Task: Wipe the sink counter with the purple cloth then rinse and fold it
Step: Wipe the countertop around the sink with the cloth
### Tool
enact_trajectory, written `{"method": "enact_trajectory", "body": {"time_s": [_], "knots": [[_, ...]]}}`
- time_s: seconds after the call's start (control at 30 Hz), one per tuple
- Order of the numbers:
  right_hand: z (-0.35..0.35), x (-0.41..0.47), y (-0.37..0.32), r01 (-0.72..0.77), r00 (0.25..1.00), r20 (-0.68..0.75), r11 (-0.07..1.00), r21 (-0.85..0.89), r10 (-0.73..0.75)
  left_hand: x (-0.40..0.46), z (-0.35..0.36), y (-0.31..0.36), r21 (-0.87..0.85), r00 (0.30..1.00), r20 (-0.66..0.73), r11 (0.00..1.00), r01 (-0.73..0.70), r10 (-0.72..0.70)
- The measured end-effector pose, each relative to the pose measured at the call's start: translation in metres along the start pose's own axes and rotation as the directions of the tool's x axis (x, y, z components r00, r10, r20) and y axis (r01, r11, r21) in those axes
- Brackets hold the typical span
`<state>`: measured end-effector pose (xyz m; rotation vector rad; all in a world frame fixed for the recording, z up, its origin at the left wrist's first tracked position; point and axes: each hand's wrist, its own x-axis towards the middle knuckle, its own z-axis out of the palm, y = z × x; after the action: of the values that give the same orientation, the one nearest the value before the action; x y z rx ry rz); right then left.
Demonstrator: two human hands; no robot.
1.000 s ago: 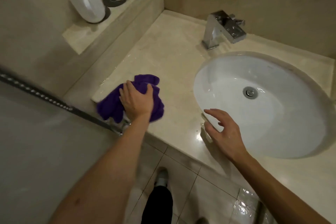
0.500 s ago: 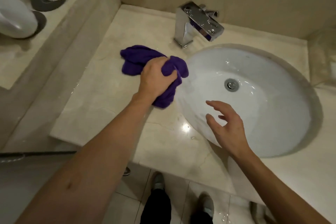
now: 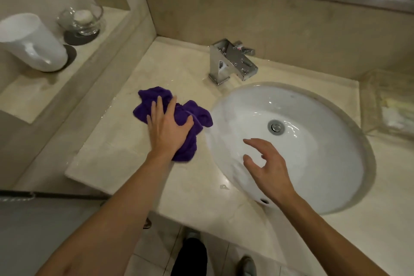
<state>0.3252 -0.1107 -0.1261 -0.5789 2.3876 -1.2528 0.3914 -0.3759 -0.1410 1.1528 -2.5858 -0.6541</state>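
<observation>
While the left hand (image 3: 167, 129) presses flat, fingers straight, on the crumpled purple cloth (image 3: 197, 119), the cloth lies on the wet sink counter (image 3: 139, 163) just left of the white basin (image 3: 324, 152), below the chrome faucet (image 3: 230, 60). The right hand (image 3: 268, 168) hovers over the basin's near edge, fingers loosely spread and holding nothing. A white cup (image 3: 31, 42) and a glass dish (image 3: 80, 20) stand on the side ledge.
</observation>
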Motion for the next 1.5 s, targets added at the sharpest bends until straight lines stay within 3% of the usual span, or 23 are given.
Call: {"method": "enact_trajectory", "body": {"time_s": [0.17,0.4,0.6,0.8,0.9,1.03,1.17,1.4,1.5], "knots": [[0.01,0.031,-0.008,0.005,0.999,0.038,0.994,-0.113,-0.001,0.057,0.0,-0.003,0.017,0.996,0.088,1.0,0.009,-0.01],[0.032,0.078,-0.019,-0.053,0.998,0.017,0.993,-0.101,0.055,0.125,0.005,0.0,-0.012,0.995,0.095,0.999,-0.032,0.033],[0.033,0.088,-0.029,-0.081,0.996,-0.029,0.993,-0.083,0.079,0.09,0.015,0.024,-0.139,0.979,0.137,0.981,-0.135,0.154],[0.007,0.062,-0.015,-0.09,0.995,-0.054,0.985,-0.147,0.083,0.049,0.028,0.068,-0.207,0.921,0.145,0.921,-0.329,0.362],[-0.004,0.049,-0.009,-0.079,0.996,-0.056,0.982,-0.17,0.071,0.041,0.023,0.062,-0.255,0.929,0.155,0.922,-0.291,0.336],[-0.006,0.046,-0.011,-0.065,0.997,-0.039,0.985,-0.162,0.06,0.023,0.021,0.037,-0.312,0.986,0.033,0.939,-0.145,0.164],[0.002,0.056,-0.015,-0.061,0.998,-0.035,0.992,-0.109,0.058,0.037,0.022,0.028,-0.232,0.998,0.066,0.973,0.003,0.013],[0.013,0.07,-0.015,-0.1,0.991,-0.094,0.994,-0.033,0.096,0.083,0.028,0.054,-0.208,0.983,0.173,0.978,-0.027,0.064],[0.009,0.072,-0.013,-0.12,0.984,-0.135,0.992,-0.035,0.114,0.082,0.035,0.066,-0.2,0.971,0.18,0.972,-0.121,0.157]]}}
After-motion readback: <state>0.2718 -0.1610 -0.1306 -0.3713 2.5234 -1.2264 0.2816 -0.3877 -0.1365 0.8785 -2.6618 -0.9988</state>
